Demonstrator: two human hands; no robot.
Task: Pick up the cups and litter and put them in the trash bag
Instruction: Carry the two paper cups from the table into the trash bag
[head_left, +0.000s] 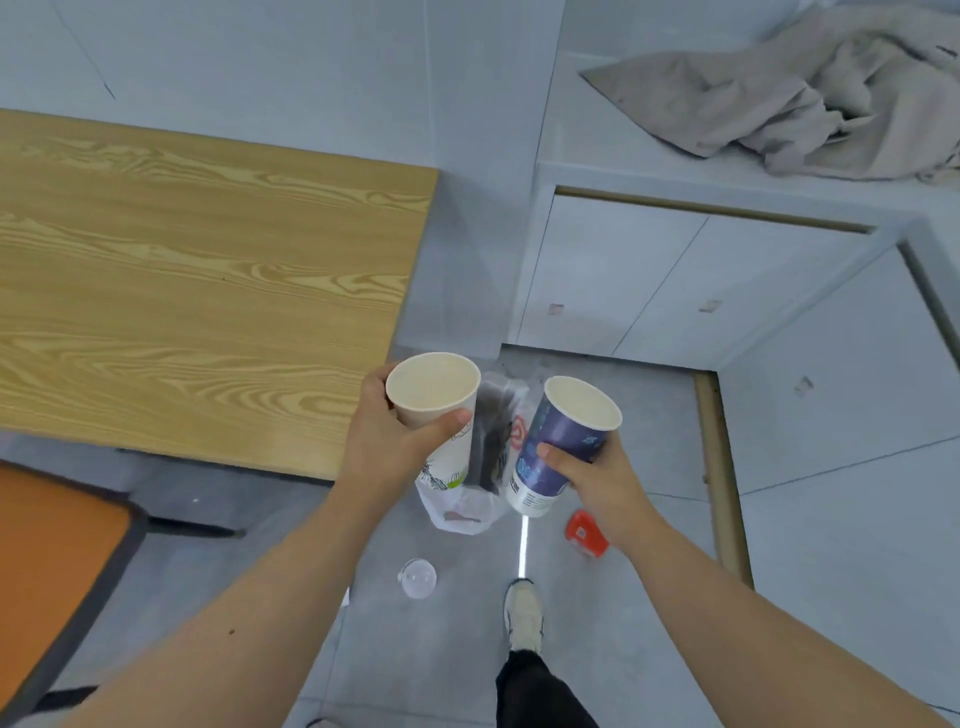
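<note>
- My left hand (387, 441) is wrapped around a white paper cup (439, 410) just under its rim, thumb across the front, fingers behind; the cup stands upright with its mouth open toward me.
- My right hand (592, 475) is closed around a dark blue paper cup (558, 447) at mid-body, and this one tilts, with its rim leaning away to the right and its white base toward the bag.
- Both cups hang in the air over the floor, just beyond the corner of the wooden worktop (197, 270), with the trash bag (475, 499) showing between and below them.
- The bag is thin clear plastic lying slumped on the floor; I cannot tell how wide its mouth gapes, so dropping a cup in may need one hand to hold it open.
- I judge the cups light and easily crushed: the walls give under a squeeze, the rolled rim is the stiff part, so a loose grip high up suits them. Whether either holds any liquid I cannot tell.
- Litter remains on the floor: a clear domed lid (417, 578) near my shoe (524, 613) and a small red packet (586, 532) to the right of the bag.
- The lid looks slick and springy, best pinched at its edge; the packet looks flat and light, so it needs a fingertip pinch.
</note>
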